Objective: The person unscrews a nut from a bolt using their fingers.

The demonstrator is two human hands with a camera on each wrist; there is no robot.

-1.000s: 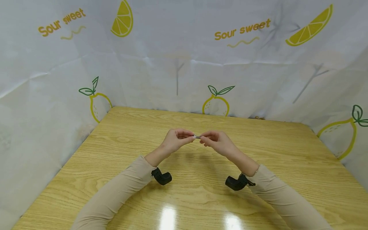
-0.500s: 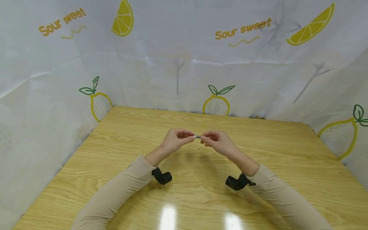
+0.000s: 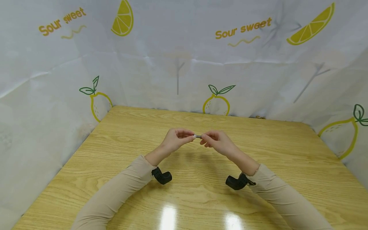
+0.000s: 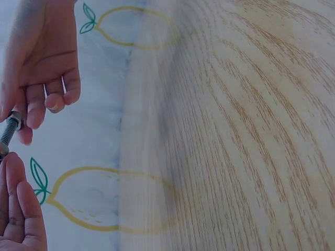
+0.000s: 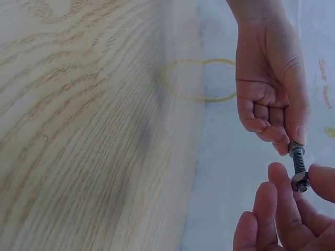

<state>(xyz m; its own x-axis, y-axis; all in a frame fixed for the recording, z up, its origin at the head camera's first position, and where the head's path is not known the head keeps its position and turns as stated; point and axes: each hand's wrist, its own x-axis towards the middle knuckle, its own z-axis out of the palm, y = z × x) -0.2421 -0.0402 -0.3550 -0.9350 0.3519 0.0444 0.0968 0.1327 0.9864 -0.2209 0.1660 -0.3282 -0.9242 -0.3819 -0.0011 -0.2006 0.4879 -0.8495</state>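
Note:
A small metal bolt [image 5: 299, 159] is held roughly level between both hands, above the table. My left hand [image 3: 173, 140] pinches its head end between thumb and fingertips. A hex nut [image 5: 300, 179] sits on the threaded end, with the bolt's tip poking just past it in the right wrist view. Thumb and index finger of my right hand [image 3: 219, 142] are at the nut's sides, pinching it. Bare thread shows between the two hands. In the left wrist view the bolt [image 4: 8, 132] lies at the left edge, its head partly hidden by fingers.
A wood-grain table [image 3: 138, 124] lies beneath the hands. White cloth [image 3: 161, 76] printed with lemons hangs behind and beside it. Black wrist-worn camera mounts [image 3: 162, 177] stick out below both wrists.
The right fingertips have shifted slightly on the nut end, a little to the right, and slightly more of the bolt shows. The left hand holds still.

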